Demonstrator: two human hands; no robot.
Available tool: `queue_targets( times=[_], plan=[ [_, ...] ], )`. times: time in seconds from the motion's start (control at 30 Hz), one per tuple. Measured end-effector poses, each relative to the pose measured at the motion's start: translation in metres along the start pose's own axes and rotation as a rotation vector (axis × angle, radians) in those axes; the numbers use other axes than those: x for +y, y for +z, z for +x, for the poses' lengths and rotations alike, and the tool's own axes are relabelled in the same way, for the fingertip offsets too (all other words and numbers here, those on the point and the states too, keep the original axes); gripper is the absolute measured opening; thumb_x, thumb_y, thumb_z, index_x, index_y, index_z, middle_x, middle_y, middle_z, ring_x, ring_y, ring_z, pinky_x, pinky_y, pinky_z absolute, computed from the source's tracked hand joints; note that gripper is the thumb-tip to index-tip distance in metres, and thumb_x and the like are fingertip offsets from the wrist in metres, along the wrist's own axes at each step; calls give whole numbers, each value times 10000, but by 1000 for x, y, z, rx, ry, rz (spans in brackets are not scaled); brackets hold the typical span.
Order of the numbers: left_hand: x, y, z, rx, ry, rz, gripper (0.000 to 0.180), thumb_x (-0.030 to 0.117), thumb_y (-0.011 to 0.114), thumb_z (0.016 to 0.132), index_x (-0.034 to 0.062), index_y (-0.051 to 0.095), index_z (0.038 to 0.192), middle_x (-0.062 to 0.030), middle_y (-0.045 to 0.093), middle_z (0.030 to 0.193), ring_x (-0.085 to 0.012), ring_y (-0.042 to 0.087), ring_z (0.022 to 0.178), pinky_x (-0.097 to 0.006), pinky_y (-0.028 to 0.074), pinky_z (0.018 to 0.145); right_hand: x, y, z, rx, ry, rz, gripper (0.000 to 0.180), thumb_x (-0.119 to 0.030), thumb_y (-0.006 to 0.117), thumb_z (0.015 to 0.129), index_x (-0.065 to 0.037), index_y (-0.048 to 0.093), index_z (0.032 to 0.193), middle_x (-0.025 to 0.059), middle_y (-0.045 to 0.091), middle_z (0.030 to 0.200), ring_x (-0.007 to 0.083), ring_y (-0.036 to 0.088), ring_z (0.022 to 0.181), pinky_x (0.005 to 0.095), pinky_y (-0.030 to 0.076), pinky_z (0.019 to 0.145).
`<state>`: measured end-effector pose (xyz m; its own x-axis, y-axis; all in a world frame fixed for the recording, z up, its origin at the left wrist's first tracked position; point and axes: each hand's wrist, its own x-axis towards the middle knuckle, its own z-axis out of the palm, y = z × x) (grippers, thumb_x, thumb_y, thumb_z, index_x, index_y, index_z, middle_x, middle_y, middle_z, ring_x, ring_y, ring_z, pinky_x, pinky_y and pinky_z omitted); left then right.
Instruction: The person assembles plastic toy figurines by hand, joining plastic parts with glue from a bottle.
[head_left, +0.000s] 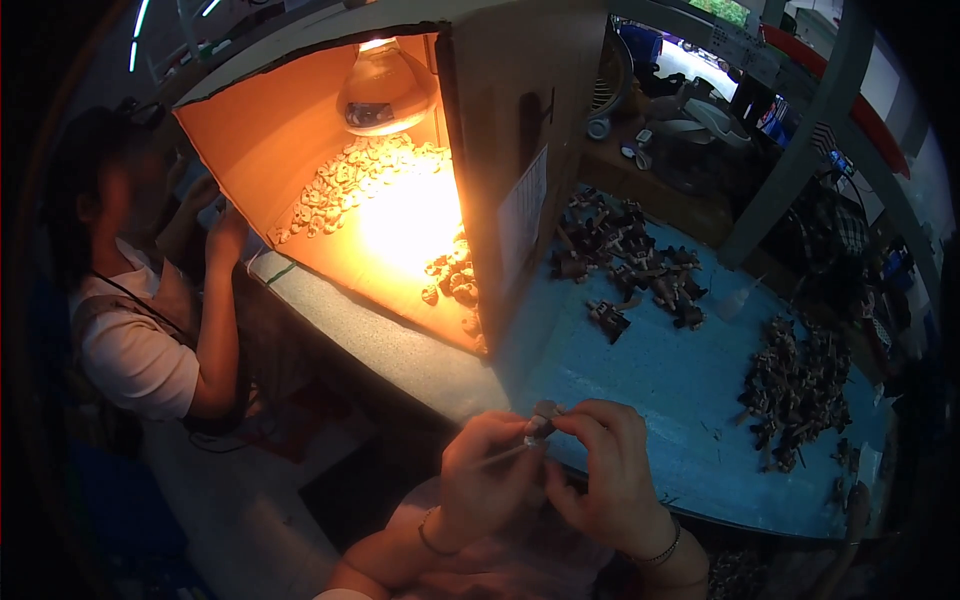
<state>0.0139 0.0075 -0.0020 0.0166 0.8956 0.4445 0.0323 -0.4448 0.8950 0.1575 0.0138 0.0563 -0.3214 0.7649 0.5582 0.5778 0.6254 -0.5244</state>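
Far left, a co-worker (140, 345) in a white short sleeve and tan apron, dark cord across the chest; hands up by the box edge, what they hold unclear. Next, an open-fronted cardboard box (235, 130), flat walls glowing orange under a rounded glass lamp bulb (385, 95). Inside, a heap of small, pale, lumpy rounded pieces (345, 185); middle washed out by glare. Smaller, browner cluster (455, 275) near the box's right wall. Paper sheet (524, 215) flat on the outer brown side. Below the box front, a pale, smooth-looking tabletop (400, 355).

Lower centre: left hand (485, 475), fingers curled, gripping a small knobbly piece (541, 418), grey-brown rounded top, darker beneath. Thin, straight pale stick (503, 456) runs across its fingers, tip just beside the piece. Right hand (612, 465) pinches the same piece from the other side, thumb and fingers bent. Piece is held up at the front table edge. Thin bracelet on each wrist.

Right: smooth blue table surface (640, 390). Loose pile of dark brown, angular pieces with pinkish-tan parts (640, 265) near the box; denser, spiky-looking pile (795, 390) farther right. Straight grey post (800, 140) slants up behind.
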Motion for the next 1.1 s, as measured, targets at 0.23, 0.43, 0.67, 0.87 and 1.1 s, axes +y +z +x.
queue_targets(
  times=[0.23,0.43,0.67,0.87,1.1],
  plan=[
    [5,14,-1,72,-151,-250,272,-45,630,791,-16,511,1034,-104,589,969,-147,594,884,-250,484,753,23,9,-12,60,38,-53,525,-96,747,596,-35,506,1058,128,502,1038,290,505,933,378,413,785],
    [20,16,-2,-44,-183,-230,347,-25,649,778,-23,486,1085,-133,554,1058,-178,578,961,-275,484,794,30,6,-23,58,116,112,611,-149,797,552,-35,488,1068,133,495,1042,299,491,955,376,413,816],
    [24,14,-7,-158,-68,-40,393,2,629,795,-28,465,1152,-127,521,1056,-149,547,912,-240,448,768,37,14,-28,140,159,225,632,-82,820,533,-34,471,1059,126,475,1052,268,509,957,370,439,818],
    [34,-6,21,-178,15,54,295,-12,595,789,-17,545,1079,-118,548,977,-160,563,827,-243,460,702,35,11,-36,93,383,1147,684,-53,852,534,-45,447,1086,74,448,1076,186,486,1009,350,423,864],
    [29,-1,30,-196,82,28,214,-51,633,747,6,610,952,-98,585,851,-175,583,719,-254,484,593,30,8,-38,35,393,1215,718,-31,855,507,-52,454,1102,75,446,1088,178,446,1054,312,352,925]
  ],
)
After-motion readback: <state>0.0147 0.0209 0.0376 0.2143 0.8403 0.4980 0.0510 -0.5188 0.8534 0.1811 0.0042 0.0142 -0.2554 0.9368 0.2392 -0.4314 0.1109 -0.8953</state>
